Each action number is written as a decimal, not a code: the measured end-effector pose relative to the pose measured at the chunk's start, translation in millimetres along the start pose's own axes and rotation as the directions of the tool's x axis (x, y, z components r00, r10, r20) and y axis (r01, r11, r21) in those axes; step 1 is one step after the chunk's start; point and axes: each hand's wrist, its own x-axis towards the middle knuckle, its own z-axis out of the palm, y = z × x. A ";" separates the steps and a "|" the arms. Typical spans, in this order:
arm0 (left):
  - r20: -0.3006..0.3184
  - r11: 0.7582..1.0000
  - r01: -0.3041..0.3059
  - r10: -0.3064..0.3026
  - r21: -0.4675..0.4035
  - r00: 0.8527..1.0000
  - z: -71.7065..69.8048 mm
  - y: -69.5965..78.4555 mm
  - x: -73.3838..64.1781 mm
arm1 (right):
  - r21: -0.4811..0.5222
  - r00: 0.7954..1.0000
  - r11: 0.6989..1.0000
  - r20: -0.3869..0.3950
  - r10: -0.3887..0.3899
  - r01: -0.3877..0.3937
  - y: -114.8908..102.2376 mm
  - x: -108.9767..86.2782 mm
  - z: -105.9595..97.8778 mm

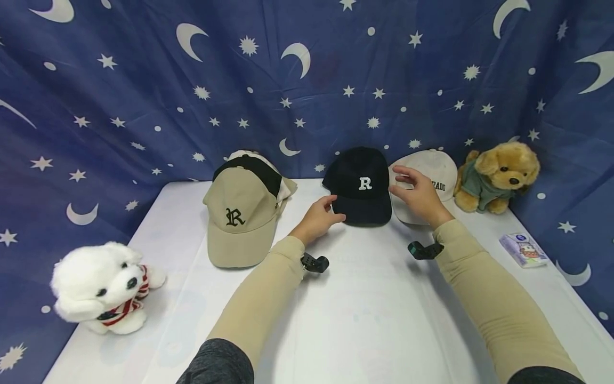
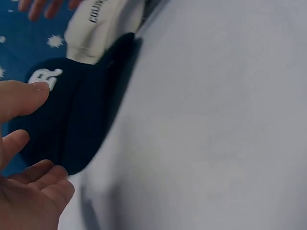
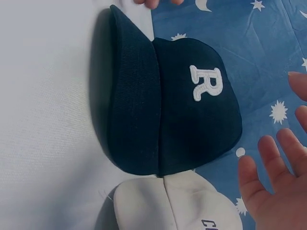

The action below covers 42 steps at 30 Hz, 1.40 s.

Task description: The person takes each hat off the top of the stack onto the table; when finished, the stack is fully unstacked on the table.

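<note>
A dark baseball cap (image 1: 357,186) with a white letter R stands at the back of the table, its brim toward me. My left hand (image 1: 316,218) is at the left side of its brim, thumb and fingers spread apart, fingertips right at the edge. In the left wrist view, the thumb (image 2: 29,98) overlaps the dark cap (image 2: 72,115). On the other side, my right hand (image 1: 419,197) hovers before a white cap (image 1: 434,165) with dark lettering, partly hiding it. The right wrist view has that hand's fingers (image 3: 273,153) loosely spread, apart from the dark cap (image 3: 192,110).
Left of centre, a beige cap (image 1: 240,213) fronts a stack with black and pale caps behind. A white plush dog (image 1: 105,282) sits at left, a tan plush dog (image 1: 503,170) at back right. A purple tissue pack (image 1: 523,250) lies near the table's right edge.
</note>
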 end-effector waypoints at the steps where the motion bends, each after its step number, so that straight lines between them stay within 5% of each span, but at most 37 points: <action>1: -0.004 1.000 -0.012 0.012 0.015 1.000 -3.0 1.4 -2.3 | -0.004 1.000 1.000 -0.001 -0.004 0.004 0.1 -0.4 0.5; 15: -0.039 0.994 -0.098 0.100 0.051 0.994 -44.8 16.5 -49.0 | 0.020 0.999 0.999 0.038 -0.029 0.028 -4.8 -9.7 15.7; 22: -0.041 0.985 -0.169 0.170 0.036 0.985 -68.3 9.6 -74.3 | 0.077 0.993 0.993 0.074 -0.090 0.084 -8.1 -11.8 28.4; 30: -0.069 0.986 -0.166 0.167 0.021 0.983 -85.1 3.3 -102.1 | 0.133 0.982 0.987 0.157 -0.107 0.086 -17.8 -12.7 53.1; 42: -0.210 0.986 -0.160 0.166 0.044 0.964 -128.6 -13.3 -134.0 | 0.149 0.965 0.984 0.229 -0.130 0.097 -37.4 -8.4 89.9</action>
